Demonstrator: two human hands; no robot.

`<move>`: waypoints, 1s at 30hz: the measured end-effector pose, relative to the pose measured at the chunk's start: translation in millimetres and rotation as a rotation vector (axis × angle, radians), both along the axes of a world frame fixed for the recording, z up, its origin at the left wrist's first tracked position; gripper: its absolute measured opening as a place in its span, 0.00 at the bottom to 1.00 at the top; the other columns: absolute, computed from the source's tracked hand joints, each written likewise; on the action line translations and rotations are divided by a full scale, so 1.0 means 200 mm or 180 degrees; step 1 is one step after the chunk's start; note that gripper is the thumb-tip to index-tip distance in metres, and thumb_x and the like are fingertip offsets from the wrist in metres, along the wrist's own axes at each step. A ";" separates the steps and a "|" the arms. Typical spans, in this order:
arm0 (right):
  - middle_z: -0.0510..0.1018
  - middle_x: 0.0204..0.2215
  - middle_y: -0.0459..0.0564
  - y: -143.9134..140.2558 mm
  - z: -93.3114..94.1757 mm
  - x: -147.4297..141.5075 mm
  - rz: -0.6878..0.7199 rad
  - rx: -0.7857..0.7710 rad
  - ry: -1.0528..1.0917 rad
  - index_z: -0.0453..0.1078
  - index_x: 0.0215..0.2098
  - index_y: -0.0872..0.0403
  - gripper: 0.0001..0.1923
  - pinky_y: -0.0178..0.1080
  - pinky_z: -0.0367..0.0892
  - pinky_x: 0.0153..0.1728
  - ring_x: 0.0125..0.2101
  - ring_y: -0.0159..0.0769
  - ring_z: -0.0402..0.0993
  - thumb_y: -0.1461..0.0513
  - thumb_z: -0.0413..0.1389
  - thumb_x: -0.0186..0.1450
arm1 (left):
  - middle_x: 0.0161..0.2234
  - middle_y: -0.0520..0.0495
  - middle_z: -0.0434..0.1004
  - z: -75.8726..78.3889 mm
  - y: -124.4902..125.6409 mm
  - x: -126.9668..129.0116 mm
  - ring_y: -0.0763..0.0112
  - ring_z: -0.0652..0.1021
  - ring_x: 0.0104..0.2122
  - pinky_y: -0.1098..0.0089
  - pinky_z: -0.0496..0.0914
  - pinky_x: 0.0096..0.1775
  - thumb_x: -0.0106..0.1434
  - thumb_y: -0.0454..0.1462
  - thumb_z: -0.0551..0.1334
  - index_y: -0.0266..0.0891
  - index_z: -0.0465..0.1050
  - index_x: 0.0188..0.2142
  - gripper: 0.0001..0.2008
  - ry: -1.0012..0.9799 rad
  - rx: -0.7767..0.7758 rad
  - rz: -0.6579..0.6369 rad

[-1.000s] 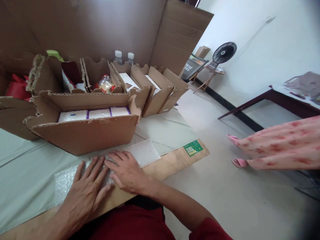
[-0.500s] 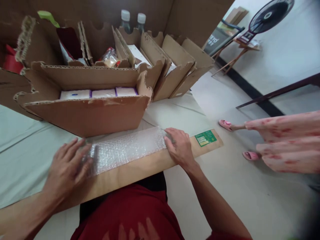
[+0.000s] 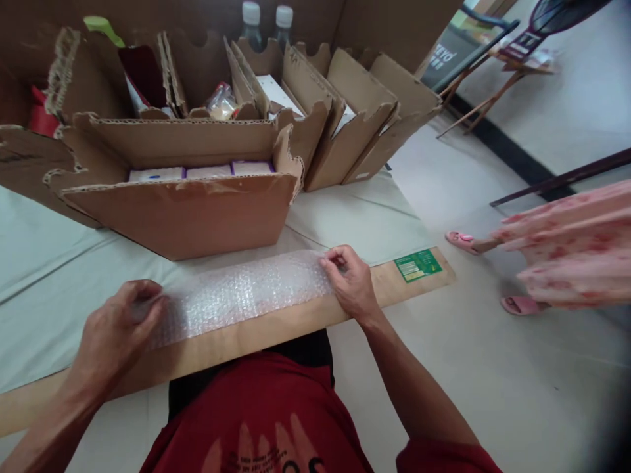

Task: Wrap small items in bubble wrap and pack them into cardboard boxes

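A clear bubble wrap sheet [image 3: 246,292] lies stretched along the near edge of the table. My left hand [image 3: 116,332] pinches its left end with curled fingers. At the sheet's right end, my right hand [image 3: 350,282] grips the other edge. Under both lies a long brown cardboard strip [image 3: 276,328] with a green label [image 3: 417,265] at its right end. Just behind the sheet stands an open cardboard box [image 3: 182,210] holding white packets with purple edges [image 3: 202,173].
Several more open cardboard boxes [image 3: 345,125] stand behind, with two capped bottles [image 3: 263,20] and a red item [image 3: 37,118] at far left. A person in pink patterned clothes and pink slippers [image 3: 566,243] stands on the floor to the right. The table is covered with a pale sheet [image 3: 345,217].
My hands moved from the middle of the bubble wrap out to its two ends and closed on them, pulling the sheet flat. The camera tilted down.
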State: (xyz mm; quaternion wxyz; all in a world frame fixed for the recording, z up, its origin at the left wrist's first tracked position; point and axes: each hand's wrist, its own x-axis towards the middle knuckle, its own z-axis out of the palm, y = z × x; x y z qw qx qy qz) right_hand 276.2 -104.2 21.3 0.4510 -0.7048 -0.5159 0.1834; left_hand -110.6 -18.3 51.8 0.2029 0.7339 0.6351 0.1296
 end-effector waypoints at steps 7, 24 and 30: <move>0.72 0.23 0.39 0.02 0.10 0.14 -0.0216 0.0161 0.0854 0.71 0.46 0.52 0.15 0.35 0.62 0.26 0.24 0.30 0.67 0.55 0.62 0.63 | 0.42 0.45 0.82 0.03 0.01 0.13 0.57 0.81 0.38 0.58 0.76 0.42 0.65 0.50 0.61 0.43 0.71 0.60 0.26 -0.0289 0.0096 -0.0160; 0.83 0.47 0.51 0.11 0.23 -0.52 0.1714 -0.0413 0.1924 0.71 0.58 0.50 0.17 0.36 0.77 0.38 0.39 0.33 0.83 0.55 0.56 0.75 | 0.37 0.47 0.80 0.01 -0.06 0.39 0.66 0.78 0.32 0.68 0.72 0.32 0.59 0.52 0.69 0.38 0.68 0.61 0.36 -0.2564 -0.1458 0.0016; 0.84 0.43 0.50 0.09 0.14 -0.38 0.1317 -0.0430 0.0446 0.77 0.49 0.52 0.10 0.40 0.73 0.41 0.34 0.33 0.77 0.60 0.57 0.72 | 0.22 0.58 0.66 -0.04 -0.02 0.33 0.68 0.70 0.22 0.68 0.64 0.27 0.63 0.48 0.60 0.34 0.62 0.69 0.38 -0.1265 -0.0857 -0.0276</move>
